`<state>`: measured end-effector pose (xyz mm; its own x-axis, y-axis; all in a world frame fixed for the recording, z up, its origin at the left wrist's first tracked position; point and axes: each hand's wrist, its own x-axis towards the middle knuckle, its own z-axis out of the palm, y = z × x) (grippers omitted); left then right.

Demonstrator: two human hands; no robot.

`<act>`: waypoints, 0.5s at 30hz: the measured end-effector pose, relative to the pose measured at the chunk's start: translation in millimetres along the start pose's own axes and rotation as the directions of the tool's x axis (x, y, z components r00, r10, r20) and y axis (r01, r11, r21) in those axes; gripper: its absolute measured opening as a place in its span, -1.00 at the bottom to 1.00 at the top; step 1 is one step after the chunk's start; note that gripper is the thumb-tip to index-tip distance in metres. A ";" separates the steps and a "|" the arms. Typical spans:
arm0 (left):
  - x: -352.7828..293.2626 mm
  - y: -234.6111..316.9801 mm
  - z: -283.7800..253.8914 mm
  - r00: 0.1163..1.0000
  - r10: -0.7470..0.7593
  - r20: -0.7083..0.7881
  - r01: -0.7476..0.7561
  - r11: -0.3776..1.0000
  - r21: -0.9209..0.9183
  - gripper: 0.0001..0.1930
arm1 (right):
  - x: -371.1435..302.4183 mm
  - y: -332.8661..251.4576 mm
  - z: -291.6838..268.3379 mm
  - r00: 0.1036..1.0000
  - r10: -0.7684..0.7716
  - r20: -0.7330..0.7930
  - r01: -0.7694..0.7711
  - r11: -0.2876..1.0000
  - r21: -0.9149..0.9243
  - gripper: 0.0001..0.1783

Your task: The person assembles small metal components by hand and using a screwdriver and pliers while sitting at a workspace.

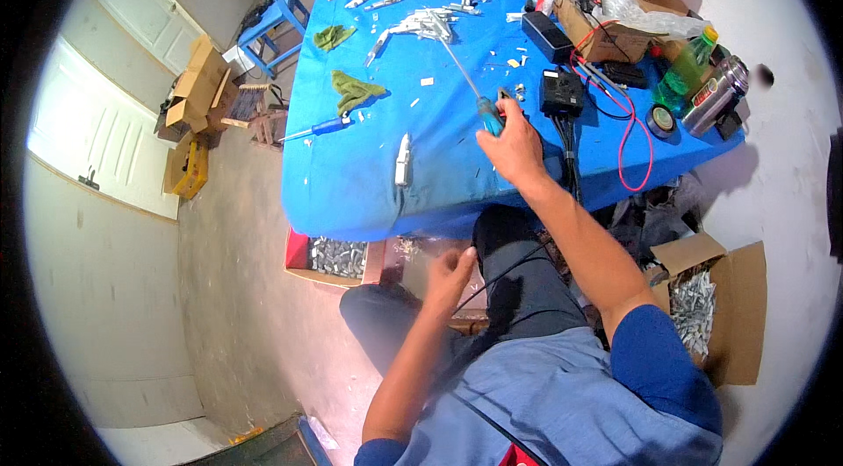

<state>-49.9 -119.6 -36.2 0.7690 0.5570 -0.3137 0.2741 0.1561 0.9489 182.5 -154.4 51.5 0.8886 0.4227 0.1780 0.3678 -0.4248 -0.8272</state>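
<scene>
My right hand (514,145) is wrapped round the teal handle of a screwdriver (489,115) above the blue-covered table (342,180). Its long thin shaft points away toward a small heap of grey-white parts (423,24). Below the table's near edge, beside my knee, is my left hand (450,280); its fingers look bent but are smeared, and I cannot make out anything in them. One grey-white elongated part (402,160) lies alone near the front edge. A second screwdriver (318,129) with a blue handle rests at the left edge.
Green cloths (356,92) lie on the left half. Black power adapters (560,93), a red cable (634,137), a green bottle (688,71) and a steel flask (716,95) crowd the right. Boxes of parts stand below, one at left (299,255), another at right (742,317).
</scene>
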 end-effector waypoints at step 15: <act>-57.8 -77.3 -46.4 0.882 -0.454 -0.124 0.296 0.742 -0.602 -0.67 | 53.1 17.4 23.7 0.987 0.014 -0.161 -0.018 1.000 -0.024 -0.60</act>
<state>-142.3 -126.0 -89.9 0.4824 0.5222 -0.7032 0.0835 0.7718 0.6304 229.6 -120.3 34.0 0.9260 0.2826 0.2502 0.3585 -0.4510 -0.8173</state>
